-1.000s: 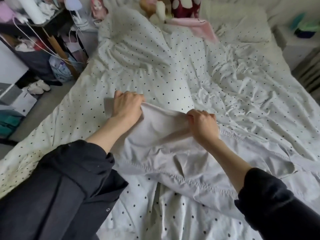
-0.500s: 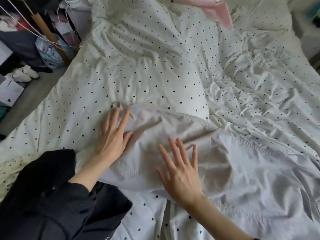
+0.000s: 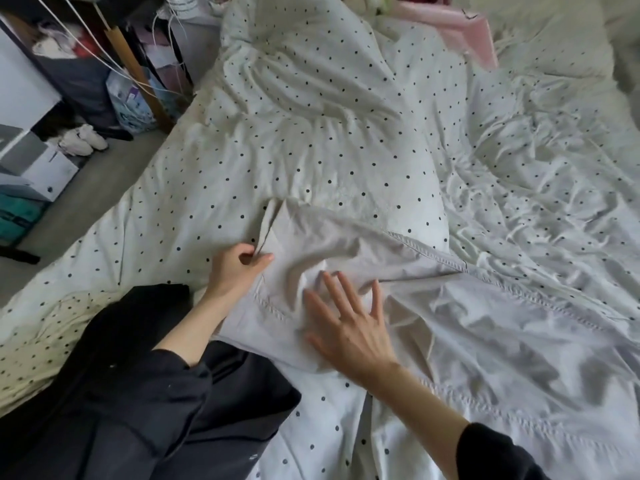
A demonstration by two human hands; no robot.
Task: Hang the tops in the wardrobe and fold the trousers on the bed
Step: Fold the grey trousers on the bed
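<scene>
A bed fills most of the view, covered by a rumpled white duvet (image 3: 311,133) with small dark dots, with cluttered floor and shelving along its left side. Nearest, at the lower left, one dark garment (image 3: 114,393) lies heaped on the duvet's edge. Just beyond it, one pair of pale grey trousers (image 3: 450,323) lies spread across the bed, running from the middle out to the right; the cloth is creased, with double-stitched seams along its edges and a rumpled fold at its left end. Two hands work on that end. The right hand (image 3: 349,327) lies flat on the cloth, fingers spread and straight, pressing it down. The left hand (image 3: 235,268) pinches a raised ridge of the trousers' edge between thumb and curled fingers. Farther off, at the head of the bed, one pink item (image 3: 474,32) lies on the duvet. On the floor to the left, one pair of pale shoes (image 3: 83,142) sits near a white box (image 3: 48,171).
</scene>
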